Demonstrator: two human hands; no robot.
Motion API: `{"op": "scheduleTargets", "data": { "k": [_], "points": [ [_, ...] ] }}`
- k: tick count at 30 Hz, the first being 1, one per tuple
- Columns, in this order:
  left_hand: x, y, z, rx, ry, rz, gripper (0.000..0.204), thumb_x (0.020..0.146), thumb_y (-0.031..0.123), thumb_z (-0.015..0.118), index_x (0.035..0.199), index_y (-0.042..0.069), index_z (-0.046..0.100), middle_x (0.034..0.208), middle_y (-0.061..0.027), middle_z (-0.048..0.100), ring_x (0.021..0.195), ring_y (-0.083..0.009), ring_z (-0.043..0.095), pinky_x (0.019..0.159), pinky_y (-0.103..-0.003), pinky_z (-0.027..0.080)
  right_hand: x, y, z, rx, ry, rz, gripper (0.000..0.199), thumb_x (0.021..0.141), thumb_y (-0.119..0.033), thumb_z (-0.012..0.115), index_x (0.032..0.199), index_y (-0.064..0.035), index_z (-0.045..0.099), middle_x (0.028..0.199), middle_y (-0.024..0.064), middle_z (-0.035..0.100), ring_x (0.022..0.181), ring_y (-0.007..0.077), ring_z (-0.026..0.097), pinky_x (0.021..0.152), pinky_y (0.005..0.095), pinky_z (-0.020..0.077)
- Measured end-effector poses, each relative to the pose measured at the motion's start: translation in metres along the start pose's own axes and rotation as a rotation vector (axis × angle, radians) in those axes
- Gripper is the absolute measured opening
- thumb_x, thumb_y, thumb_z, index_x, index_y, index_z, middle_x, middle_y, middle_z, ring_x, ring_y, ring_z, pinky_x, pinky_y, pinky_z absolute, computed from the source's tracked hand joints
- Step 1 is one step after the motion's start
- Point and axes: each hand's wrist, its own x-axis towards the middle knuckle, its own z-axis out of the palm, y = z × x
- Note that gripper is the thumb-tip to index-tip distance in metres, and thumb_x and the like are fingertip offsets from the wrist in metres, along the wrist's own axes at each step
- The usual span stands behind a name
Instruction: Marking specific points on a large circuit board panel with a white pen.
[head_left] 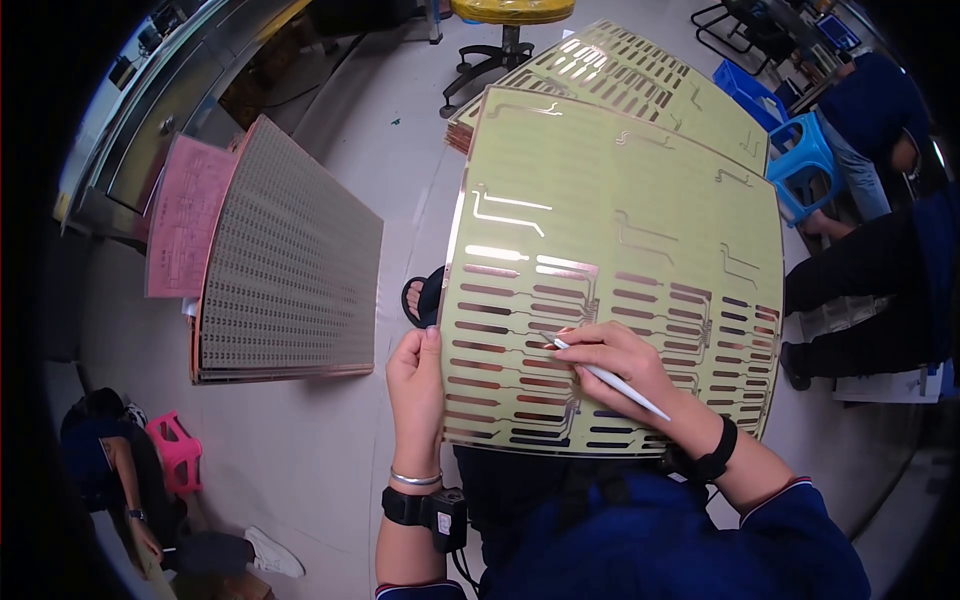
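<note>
your left hand (415, 385) grips the left edge of the big yellow-green circuit panel (620, 230), propped on your lap; your right hand (625, 365) pinches a thin white pen (610, 378), its tip touching the copper traces near the panel's lower middle

Dark blue sleeves, black wristbands
</note>
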Motion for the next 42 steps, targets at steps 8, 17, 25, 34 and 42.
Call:
{"op": "scheduleTargets", "data": {
  "k": [8, 17, 25, 34, 42],
  "points": [
    [0.0019, -0.0045, -0.0024, -0.002, -0.001, 0.021, 0.028, 0.099, 0.022, 0.048, 0.084, 0.001, 0.058, 0.072, 0.0020, 0.057, 0.062, -0.0011, 0.047, 0.056, -0.018, 0.040, 0.0002, 0.0014, 0.0012, -0.002, -0.022, 0.016, 0.032, 0.071, 0.005, 0.064, 0.100, -0.0079, 0.069, 0.104, 0.0089, 0.063, 0.092, 0.0238, 0.063, 0.079, 0.0324, 0.0523],
    [0.0017, -0.0043, -0.0015, -0.003, 0.000, 0.032, 0.028, 0.099, 0.022, 0.048, 0.084, 0.001, 0.058, 0.071, 0.0023, 0.057, 0.062, -0.0009, 0.046, 0.055, -0.018, 0.039, -0.0025, 0.0057, 0.0042, -0.052, 0.003, -0.067, 0.036, 0.071, 0.006, 0.065, 0.104, -0.0082, 0.068, 0.104, 0.0090, 0.063, 0.092, 0.0241, 0.063, 0.079, 0.0328, 0.0525],
    [0.0025, -0.0086, -0.0040, -0.003, 0.004, 0.035, 0.029, 0.099, 0.021, 0.048, 0.079, 0.003, 0.055, 0.068, 0.0044, 0.053, 0.061, -0.0006, 0.042, 0.054, -0.018, 0.037, -0.0024, 0.0038, 0.0039, -0.091, -0.001, -0.104, 0.035, 0.072, 0.006, 0.066, 0.104, -0.0065, 0.068, 0.105, 0.0088, 0.064, 0.092, 0.0237, 0.063, 0.079, 0.0322, 0.0525],
    [0.0025, -0.0060, -0.0027, 0.002, 0.007, 0.031, 0.029, 0.099, 0.021, 0.048, 0.077, 0.003, 0.054, 0.067, 0.0048, 0.052, 0.061, -0.0005, 0.041, 0.053, -0.018, 0.036, -0.0003, 0.0020, 0.0032, -0.062, -0.004, -0.082, 0.033, 0.074, 0.005, 0.066, 0.105, -0.0057, 0.068, 0.104, 0.0091, 0.065, 0.092, 0.0235, 0.064, 0.079, 0.0323, 0.0524],
    [0.0032, -0.0076, -0.0036, 0.016, 0.021, 0.027, 0.029, 0.099, 0.022, 0.049, 0.077, 0.003, 0.055, 0.067, 0.0046, 0.052, 0.061, -0.0005, 0.042, 0.053, -0.018, 0.036, -0.0005, 0.0007, 0.0034, -0.097, 0.001, -0.079, 0.032, 0.074, 0.004, 0.066, 0.105, -0.0057, 0.067, 0.104, 0.0097, 0.064, 0.092, 0.0240, 0.064, 0.079, 0.0328, 0.0525]
  ]
}}
